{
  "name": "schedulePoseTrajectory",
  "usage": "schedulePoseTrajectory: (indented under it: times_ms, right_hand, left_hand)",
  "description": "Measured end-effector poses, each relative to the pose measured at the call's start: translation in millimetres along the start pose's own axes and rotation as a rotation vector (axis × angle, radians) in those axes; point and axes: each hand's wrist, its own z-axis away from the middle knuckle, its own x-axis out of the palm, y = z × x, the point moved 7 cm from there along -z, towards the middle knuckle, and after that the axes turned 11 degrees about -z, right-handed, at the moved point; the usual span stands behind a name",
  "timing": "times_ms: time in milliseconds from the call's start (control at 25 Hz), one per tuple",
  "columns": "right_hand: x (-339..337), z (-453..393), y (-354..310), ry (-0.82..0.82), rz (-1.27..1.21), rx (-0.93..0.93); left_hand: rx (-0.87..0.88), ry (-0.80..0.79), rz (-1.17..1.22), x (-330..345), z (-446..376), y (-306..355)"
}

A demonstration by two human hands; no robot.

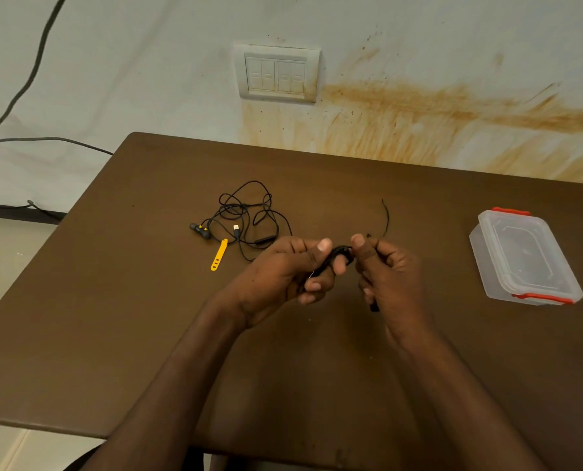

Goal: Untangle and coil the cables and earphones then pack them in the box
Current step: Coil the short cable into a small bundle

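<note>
Above table (147, 300) — both hands' grip, blk cable (341, 250)

**Layout on the worktop**

A tangle of earphones and cable (249, 219) lies left of centre on the worktop (147, 317), a cable tie (219, 254) just in front of it. The lidded box (524, 256) sits far right. Both hands (337, 266) hover between them, holding a coiled cable (339, 253).

Cable (340, 250) mostly hidden inside hands
</note>
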Motion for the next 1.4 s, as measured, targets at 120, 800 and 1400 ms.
schedulePoseTrajectory:
  times_ms: [120, 800, 1400]
  right_hand:
    - [18, 3, 20, -0.078, -0.015, 0.104]
    - [33, 14, 24, -0.029, -0.019, 0.179]
    - [41, 20, 38, -0.085, 0.425, 0.077]
  left_hand:
    - [0.033, 0.106, 0.212, -3, -1, 5]
    - [0.018, 0.418, 0.541, -19, -7, -13]
    - [0.131, 0.605, 0.201, -26, -6, -10]
